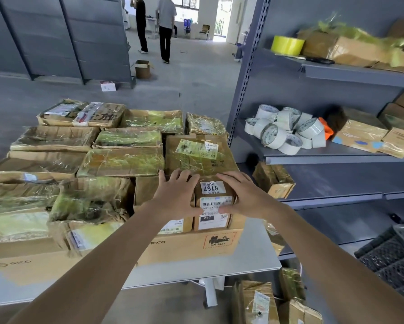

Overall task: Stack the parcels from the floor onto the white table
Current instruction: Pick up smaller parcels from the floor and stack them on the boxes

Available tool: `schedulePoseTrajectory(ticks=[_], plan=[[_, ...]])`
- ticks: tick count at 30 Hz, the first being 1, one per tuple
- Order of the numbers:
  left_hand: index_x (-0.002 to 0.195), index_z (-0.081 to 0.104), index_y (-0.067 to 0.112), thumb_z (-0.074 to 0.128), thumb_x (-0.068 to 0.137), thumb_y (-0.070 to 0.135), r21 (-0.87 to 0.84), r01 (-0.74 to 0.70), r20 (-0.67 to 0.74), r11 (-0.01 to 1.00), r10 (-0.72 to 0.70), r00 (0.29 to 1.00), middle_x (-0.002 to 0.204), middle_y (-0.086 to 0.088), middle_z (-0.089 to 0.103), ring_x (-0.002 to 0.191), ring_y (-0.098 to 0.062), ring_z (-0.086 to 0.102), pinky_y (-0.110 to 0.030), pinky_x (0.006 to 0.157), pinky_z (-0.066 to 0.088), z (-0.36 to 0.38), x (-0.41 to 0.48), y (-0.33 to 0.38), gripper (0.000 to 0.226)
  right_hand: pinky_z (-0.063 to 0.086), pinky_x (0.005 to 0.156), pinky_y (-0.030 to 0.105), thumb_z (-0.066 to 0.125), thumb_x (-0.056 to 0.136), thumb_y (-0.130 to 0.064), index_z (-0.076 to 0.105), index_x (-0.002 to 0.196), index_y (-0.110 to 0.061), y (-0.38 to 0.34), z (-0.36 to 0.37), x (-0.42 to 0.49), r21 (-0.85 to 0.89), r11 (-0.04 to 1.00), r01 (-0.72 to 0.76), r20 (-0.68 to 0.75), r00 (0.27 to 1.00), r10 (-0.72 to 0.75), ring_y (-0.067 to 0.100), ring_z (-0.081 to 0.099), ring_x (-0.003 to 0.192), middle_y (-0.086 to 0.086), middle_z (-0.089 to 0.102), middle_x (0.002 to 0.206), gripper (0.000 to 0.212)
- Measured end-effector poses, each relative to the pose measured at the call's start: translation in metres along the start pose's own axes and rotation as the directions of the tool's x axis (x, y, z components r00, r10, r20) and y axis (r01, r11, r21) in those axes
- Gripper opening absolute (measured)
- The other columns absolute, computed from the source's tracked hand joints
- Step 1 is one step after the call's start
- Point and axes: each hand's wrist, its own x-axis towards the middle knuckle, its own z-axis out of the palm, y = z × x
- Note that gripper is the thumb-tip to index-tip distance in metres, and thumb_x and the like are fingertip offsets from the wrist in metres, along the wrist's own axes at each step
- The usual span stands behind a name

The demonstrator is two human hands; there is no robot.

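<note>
A small brown parcel (214, 195) with white labels reading 6767 and 247 sits on top of the stacked parcels at the right end of the white table (250, 265). My left hand (176, 196) holds its left side and my right hand (245, 195) holds its right side, fingers spread over the top edge and thumbs on its front. It rests on a wide flat PICO carton (187, 247). Many taped cardboard parcels (123, 160) cover the rest of the table.
A grey metal shelf (336, 155) stands at the right with tape rolls (283, 129) and parcels. More parcels (257, 302) lie on the floor under the table's right end. A black crate (393, 256) sits low right. Two people (154, 26) stand far back.
</note>
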Motion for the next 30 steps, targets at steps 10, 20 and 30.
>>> schedulePoseTrajectory(ticks=[10,20,30], plan=[[0.15,0.012,0.019,0.045,0.076,0.077,-0.058,-0.137,0.015,0.989,0.138,0.99,0.159,-0.006,0.008,0.147,-0.029,0.0,-0.06,0.115,0.003,-0.007,0.029,0.042,0.1,0.03,0.1,0.021,0.042,0.103,-0.029,0.051,0.137,-0.018,0.016,-0.009,0.009,0.343,0.927,-0.153,-0.312,0.912,0.266,0.014,0.045,0.126,0.003,0.051,0.136,0.037],[0.149,0.017,0.024,0.038,0.074,0.082,-0.137,0.065,0.065,0.988,-0.057,0.996,0.159,-0.001,0.01,0.146,-0.025,0.001,-0.053,0.116,0.007,-0.004,0.074,0.114,0.098,0.044,0.095,0.031,0.043,0.102,-0.022,0.058,0.129,-0.013,0.095,-0.02,0.045,0.381,0.909,-0.169,-0.087,0.972,0.217,0.025,0.058,0.115,0.008,0.064,0.125,0.032],[0.144,0.023,0.03,0.046,0.072,0.068,-0.021,0.135,0.043,0.991,-0.134,0.99,0.156,0.0,0.018,0.144,-0.023,0.01,-0.047,0.118,0.005,0.006,0.07,0.121,0.085,0.056,0.075,0.045,0.039,0.101,-0.041,0.063,0.096,-0.006,0.095,-0.013,0.061,0.523,0.83,-0.195,0.089,0.981,0.175,0.028,0.069,0.087,0.012,0.071,0.095,0.042]])
